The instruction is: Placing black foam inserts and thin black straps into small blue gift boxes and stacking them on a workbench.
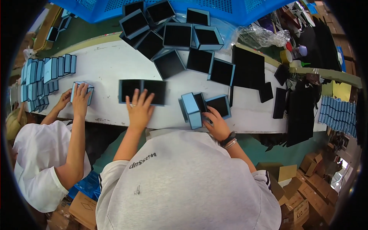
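Note:
My left hand [139, 110] lies with fingers spread on an opened-out light-blue box [126, 92] with two black-lined halves side by side. My right hand [217, 123] has its fingers curled at the near side of a group of light-blue boxes. In this group, a closed-looking box [191, 110] stands at the left, tilted, and a black-lined open box [219, 106] is to the right. The fingertips touch the edge of a dark-faced box part [199, 102] between them; its exact shape is partly hidden.
A heap of black-lined blue boxes [177, 35] covers the far table before a blue crate [111, 11]. Black sheets [248, 67] lie at the right. At left, a co-worker's hands [79, 99] hold a blue box near stacked boxes [34, 76].

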`<state>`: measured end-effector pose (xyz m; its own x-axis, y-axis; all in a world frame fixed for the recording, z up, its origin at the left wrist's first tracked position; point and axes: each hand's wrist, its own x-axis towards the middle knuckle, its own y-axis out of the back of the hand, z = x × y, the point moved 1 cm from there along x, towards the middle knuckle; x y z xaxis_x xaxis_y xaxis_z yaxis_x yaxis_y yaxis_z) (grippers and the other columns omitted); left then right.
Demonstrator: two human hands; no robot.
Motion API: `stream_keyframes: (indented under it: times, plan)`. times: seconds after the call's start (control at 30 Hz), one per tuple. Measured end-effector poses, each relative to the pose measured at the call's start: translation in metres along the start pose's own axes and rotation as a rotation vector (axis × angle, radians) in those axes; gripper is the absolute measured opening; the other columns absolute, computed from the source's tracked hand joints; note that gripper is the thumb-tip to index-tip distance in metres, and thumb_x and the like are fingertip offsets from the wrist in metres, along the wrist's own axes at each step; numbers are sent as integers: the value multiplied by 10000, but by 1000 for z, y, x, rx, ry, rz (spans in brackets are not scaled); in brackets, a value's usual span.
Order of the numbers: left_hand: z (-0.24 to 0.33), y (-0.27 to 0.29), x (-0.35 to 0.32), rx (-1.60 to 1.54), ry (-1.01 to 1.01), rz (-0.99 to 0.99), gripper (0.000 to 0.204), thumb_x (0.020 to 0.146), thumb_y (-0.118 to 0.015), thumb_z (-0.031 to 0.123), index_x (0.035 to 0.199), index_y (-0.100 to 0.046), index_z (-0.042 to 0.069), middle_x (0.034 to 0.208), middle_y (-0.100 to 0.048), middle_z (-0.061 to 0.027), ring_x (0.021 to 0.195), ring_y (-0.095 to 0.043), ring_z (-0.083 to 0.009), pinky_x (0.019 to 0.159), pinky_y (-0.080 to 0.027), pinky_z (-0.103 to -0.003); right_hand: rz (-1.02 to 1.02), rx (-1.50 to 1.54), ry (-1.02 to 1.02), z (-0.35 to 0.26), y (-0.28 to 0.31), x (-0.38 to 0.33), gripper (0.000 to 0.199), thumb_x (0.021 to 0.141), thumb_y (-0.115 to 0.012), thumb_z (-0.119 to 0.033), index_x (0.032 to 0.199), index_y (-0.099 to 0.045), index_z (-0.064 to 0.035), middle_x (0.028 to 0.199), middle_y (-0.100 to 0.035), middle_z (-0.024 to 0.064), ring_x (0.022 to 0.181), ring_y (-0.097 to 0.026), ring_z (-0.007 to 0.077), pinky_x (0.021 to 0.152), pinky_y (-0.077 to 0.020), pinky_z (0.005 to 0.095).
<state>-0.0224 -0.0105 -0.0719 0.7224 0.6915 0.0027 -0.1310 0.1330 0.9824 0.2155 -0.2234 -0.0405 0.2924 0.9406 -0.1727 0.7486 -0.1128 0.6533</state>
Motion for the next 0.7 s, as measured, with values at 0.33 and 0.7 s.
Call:
stream_keyframes:
  times: [0.33, 0.7]
  plan:
    - [105, 60, 35, -635, 6, -28, 600, 703, -730, 399, 1180, -543, 87, 1302, -439, -225, 1181, -420, -446, 943, -391, -477, 1006, 1219, -927, 198, 119, 35, 411, 801, -711, -291, 1075, -568, -20, 946, -566, 97, 840, -555, 211, 754, -476, 309]
    - [84, 11, 19, -1420, 356, -53, 404, 774, -604, 9, 1170, -547, 67, 1256, -520, -100, 1135, -497, -197, 929, -412, -302, 963, 1599, -556, 180, 129, 88, 197, 823, -629, -60, 1010, -567, -64, 997, -618, 109, 898, -612, 282, 787, -518, 413]
